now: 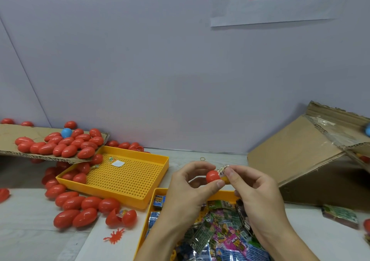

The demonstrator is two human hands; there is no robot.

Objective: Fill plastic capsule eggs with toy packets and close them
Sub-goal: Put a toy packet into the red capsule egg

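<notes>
Head view: left hand (190, 186) is gripping a red egg half (213, 176), mouth rightward; right hand (250, 188) is pinching a packet (223, 170) at it.

A glossy red egg half (212, 176) shows up front, with a toy packet (223, 170) beside it, white with dark barcode stripes over yellow. Down below, a yellow tray (149, 216) full of packets (224, 240) printed in blue, green, pink and black. Another yellow tray (128, 177), dotted all over with rows of small holes. Red eggs (60, 144) piled on brown cardboard (12, 134), one lone blue egg (66, 132) among them. An orange-red splat toy (114, 236) on the pale grey surface (30, 230). Brown cardboard box (296, 156) at right.
</notes>
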